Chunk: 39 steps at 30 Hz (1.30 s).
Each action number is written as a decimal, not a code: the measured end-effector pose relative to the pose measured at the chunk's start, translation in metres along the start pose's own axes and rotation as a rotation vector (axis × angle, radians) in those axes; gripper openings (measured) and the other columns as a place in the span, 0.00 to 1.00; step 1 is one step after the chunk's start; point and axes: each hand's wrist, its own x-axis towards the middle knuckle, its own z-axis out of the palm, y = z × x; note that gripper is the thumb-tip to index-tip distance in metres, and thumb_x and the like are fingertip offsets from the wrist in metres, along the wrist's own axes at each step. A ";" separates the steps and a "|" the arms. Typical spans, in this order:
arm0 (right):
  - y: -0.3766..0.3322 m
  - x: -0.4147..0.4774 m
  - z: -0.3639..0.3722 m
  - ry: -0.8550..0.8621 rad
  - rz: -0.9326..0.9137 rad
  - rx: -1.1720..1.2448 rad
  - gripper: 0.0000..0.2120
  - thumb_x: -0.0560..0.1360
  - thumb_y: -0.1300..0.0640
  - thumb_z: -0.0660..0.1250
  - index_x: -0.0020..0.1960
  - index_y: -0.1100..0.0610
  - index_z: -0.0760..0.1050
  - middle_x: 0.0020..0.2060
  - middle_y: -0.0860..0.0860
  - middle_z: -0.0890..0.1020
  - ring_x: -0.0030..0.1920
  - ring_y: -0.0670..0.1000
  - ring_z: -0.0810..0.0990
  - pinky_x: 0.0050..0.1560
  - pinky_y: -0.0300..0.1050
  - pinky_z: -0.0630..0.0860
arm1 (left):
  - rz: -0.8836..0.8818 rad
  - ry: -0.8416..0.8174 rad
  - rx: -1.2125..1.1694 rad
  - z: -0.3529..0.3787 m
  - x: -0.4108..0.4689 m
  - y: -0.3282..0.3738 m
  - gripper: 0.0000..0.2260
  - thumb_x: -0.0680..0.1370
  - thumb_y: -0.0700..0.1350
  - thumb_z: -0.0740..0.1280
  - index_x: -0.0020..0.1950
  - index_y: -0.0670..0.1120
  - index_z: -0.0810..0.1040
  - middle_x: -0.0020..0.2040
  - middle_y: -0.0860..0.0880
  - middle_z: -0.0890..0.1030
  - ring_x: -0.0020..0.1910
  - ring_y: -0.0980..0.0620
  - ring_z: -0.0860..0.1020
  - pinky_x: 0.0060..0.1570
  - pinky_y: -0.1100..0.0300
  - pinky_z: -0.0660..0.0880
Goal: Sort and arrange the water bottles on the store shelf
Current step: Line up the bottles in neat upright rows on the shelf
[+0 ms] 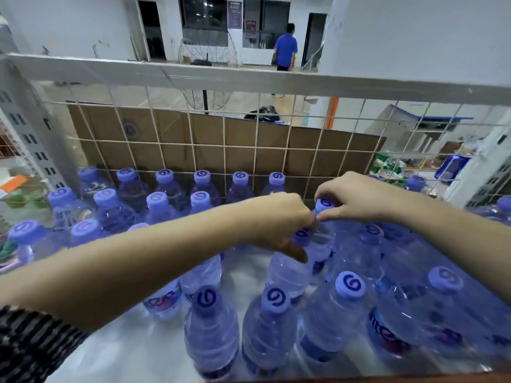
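Several clear water bottles with purple caps stand on the white shelf [243, 275]. My left hand [282, 222] reaches across the middle and grips the neck of one bottle [290, 272] just under its cap. My right hand [356, 194] pinches the cap of a second bottle [325, 205] right behind it, with the fingertips of both hands almost touching. Neat rows of bottles [166, 194] fill the back left. A looser group of bottles [351, 299] crowds the front and right.
A white wire grid [257, 145] backed by brown cardboard closes the shelf's rear under a white crossbar [249, 78]. A perforated upright [30, 134] stands at left. A strip of bare shelf runs between the two bottle groups. A person in blue [286, 48] walks far behind.
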 end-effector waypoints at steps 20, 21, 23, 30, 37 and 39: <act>-0.039 0.049 0.001 0.129 -0.119 0.061 0.14 0.70 0.49 0.71 0.42 0.62 0.78 0.35 0.59 0.79 0.37 0.57 0.76 0.38 0.51 0.71 | -0.263 0.020 -0.036 -0.002 -0.035 -0.081 0.19 0.69 0.56 0.74 0.54 0.48 0.83 0.37 0.49 0.78 0.36 0.52 0.69 0.38 0.58 0.66; -0.036 0.046 0.002 0.125 -0.129 0.071 0.14 0.70 0.49 0.71 0.45 0.60 0.79 0.36 0.57 0.80 0.38 0.56 0.76 0.40 0.50 0.71 | -0.273 0.032 -0.053 -0.001 -0.033 -0.082 0.19 0.69 0.56 0.75 0.54 0.48 0.83 0.37 0.48 0.79 0.35 0.52 0.70 0.39 0.57 0.68; -0.031 0.040 0.003 0.116 -0.154 0.110 0.13 0.72 0.50 0.71 0.52 0.56 0.81 0.39 0.52 0.81 0.40 0.53 0.77 0.42 0.47 0.71 | -0.283 0.040 -0.075 -0.001 -0.031 -0.081 0.18 0.68 0.56 0.75 0.52 0.47 0.83 0.34 0.49 0.79 0.31 0.54 0.70 0.40 0.55 0.73; -0.034 0.036 0.008 0.116 -0.158 0.084 0.20 0.76 0.49 0.69 0.66 0.52 0.75 0.53 0.51 0.82 0.46 0.48 0.75 0.45 0.39 0.64 | -0.314 0.038 -0.069 0.001 -0.030 -0.078 0.19 0.68 0.57 0.75 0.52 0.46 0.82 0.30 0.54 0.72 0.30 0.57 0.70 0.42 0.54 0.74; -0.036 -0.008 -0.003 0.146 -0.085 0.145 0.25 0.77 0.43 0.64 0.71 0.50 0.70 0.56 0.49 0.83 0.56 0.50 0.80 0.55 0.44 0.74 | -0.387 0.089 0.160 0.001 -0.051 -0.049 0.18 0.77 0.59 0.64 0.48 0.44 0.75 0.35 0.51 0.68 0.42 0.42 0.75 0.37 0.55 0.66; -0.041 -0.031 -0.012 0.107 -0.126 0.189 0.18 0.76 0.42 0.65 0.63 0.47 0.77 0.47 0.44 0.84 0.46 0.43 0.80 0.49 0.39 0.75 | -0.301 0.147 0.065 -0.003 -0.062 -0.032 0.20 0.77 0.62 0.61 0.53 0.47 0.78 0.41 0.49 0.78 0.45 0.44 0.78 0.41 0.53 0.72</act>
